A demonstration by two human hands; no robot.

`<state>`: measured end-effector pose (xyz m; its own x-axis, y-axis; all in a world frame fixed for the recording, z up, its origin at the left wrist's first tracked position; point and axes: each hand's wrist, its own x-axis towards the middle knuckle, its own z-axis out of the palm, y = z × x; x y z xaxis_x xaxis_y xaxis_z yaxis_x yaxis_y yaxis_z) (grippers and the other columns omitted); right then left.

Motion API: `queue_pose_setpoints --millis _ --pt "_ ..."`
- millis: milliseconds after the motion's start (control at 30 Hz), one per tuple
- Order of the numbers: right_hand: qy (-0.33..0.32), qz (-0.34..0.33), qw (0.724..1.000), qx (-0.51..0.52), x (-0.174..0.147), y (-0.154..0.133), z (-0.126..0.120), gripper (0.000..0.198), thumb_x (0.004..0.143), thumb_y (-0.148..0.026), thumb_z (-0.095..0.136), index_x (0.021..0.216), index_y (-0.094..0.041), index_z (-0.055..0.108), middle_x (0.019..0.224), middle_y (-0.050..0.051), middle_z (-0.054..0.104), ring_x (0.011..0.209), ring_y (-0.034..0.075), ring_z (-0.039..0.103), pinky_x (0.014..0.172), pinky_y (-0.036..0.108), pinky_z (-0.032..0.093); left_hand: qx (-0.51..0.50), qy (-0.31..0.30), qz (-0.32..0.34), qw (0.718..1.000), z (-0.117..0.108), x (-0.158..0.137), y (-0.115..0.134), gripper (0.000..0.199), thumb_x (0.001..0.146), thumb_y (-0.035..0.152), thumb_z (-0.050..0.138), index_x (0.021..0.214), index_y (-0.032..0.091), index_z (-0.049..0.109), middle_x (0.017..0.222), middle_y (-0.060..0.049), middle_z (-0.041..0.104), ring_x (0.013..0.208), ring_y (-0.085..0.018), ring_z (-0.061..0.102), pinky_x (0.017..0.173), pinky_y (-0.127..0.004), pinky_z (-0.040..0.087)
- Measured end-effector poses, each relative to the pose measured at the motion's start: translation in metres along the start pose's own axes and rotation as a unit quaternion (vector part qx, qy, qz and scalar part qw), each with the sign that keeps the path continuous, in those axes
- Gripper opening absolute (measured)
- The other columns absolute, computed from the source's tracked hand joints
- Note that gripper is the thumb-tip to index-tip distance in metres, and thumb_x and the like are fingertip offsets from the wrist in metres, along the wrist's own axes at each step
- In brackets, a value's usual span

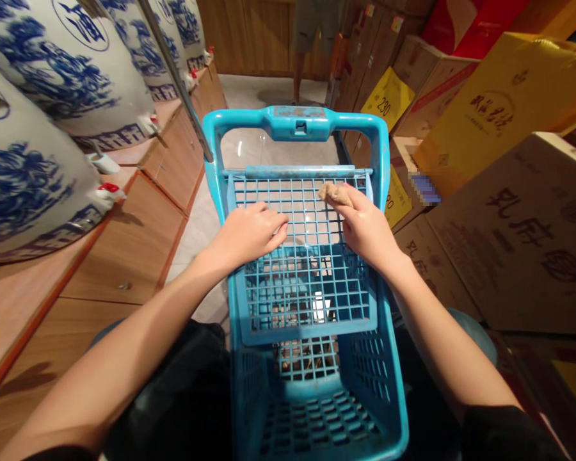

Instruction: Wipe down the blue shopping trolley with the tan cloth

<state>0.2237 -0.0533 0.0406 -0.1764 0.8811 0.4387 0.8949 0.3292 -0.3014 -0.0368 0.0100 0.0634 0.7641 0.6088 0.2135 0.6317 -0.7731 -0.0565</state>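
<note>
A blue plastic shopping cart (388, 384) stands right in front of me, its handle end away from me. Its grid flap (310, 334) slopes beneath both hands. On the left part of the grid rests my left hand (253, 232), fingers curled in; what lies under them, if anything, is hidden. A crumpled tan cloth (335, 193) is pinched in my right hand (363, 224), over the upper right of the grid. Above both hands runs the cart's blue handle (300, 123), touched by neither.
Large blue-and-white jars (62, 70) with red-handled taps line a wooden cabinet (120, 250) on the left. Cardboard boxes (523, 237), a yellow bag (513, 109) and a price sign (388, 101) crowd the right. A metal pole (175, 77) rises at the cart's left; a person's legs (298, 70) stand beyond.
</note>
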Motion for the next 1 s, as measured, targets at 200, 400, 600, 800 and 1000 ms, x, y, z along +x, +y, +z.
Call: queue_pose_setpoints --millis 200,400,600,800,1000 --pt "-0.041 -0.132 0.989 0.054 -0.008 -0.016 0.011 0.073 0.092 0.004 0.040 0.156 -0.028 0.057 0.162 0.005 0.059 0.157 0.023 0.048 0.126 0.057 0.048 0.020 -0.015 -0.019 1.000 -0.002 0.001 0.002 0.040 0.107 0.031 0.045 0.109 0.019 0.082 0.086 -0.010 0.080 0.097 -0.029 0.071 0.066 -0.033 0.048" --pt "0.023 -0.060 0.997 0.049 -0.001 0.027 0.002 0.068 0.097 -0.003 0.043 0.156 -0.033 0.057 0.164 0.001 0.057 0.160 0.030 0.043 0.130 0.065 0.042 0.006 -0.010 -0.015 1.000 -0.001 0.000 0.001 0.038 0.108 0.031 0.045 0.113 0.019 0.082 0.089 -0.009 0.081 0.096 -0.027 0.071 0.066 -0.032 0.046" --pt "0.054 0.008 0.998 -0.004 0.004 0.028 0.010 0.067 0.096 -0.006 0.040 0.157 -0.026 0.056 0.164 0.008 0.056 0.157 0.033 0.048 0.127 0.064 0.045 0.028 -0.015 -0.003 0.999 0.002 0.005 -0.001 0.035 0.108 0.029 0.048 0.110 0.019 0.081 0.088 -0.008 0.080 0.095 -0.027 0.072 0.060 -0.031 0.038" --pt "0.065 0.002 0.998 -0.027 0.006 0.024 0.019 0.071 0.089 -0.003 0.041 0.155 -0.024 0.056 0.160 0.011 0.059 0.153 0.032 0.051 0.121 0.057 0.053 0.018 -0.008 0.004 1.000 0.009 0.009 -0.006 0.031 0.107 0.026 0.050 0.110 0.019 0.080 0.095 -0.005 0.083 0.097 -0.027 0.072 0.058 -0.032 0.038" --pt "0.078 -0.014 0.995 -0.053 0.012 0.031 0.020 0.069 0.082 0.001 0.046 0.145 -0.017 0.066 0.153 0.016 0.061 0.146 0.031 0.056 0.119 0.051 0.056 0.033 -0.005 0.011 0.999 0.011 0.015 -0.007 0.029 0.105 0.023 0.051 0.107 0.018 0.080 0.096 -0.006 0.083 0.096 -0.027 0.073 0.067 -0.033 0.048"
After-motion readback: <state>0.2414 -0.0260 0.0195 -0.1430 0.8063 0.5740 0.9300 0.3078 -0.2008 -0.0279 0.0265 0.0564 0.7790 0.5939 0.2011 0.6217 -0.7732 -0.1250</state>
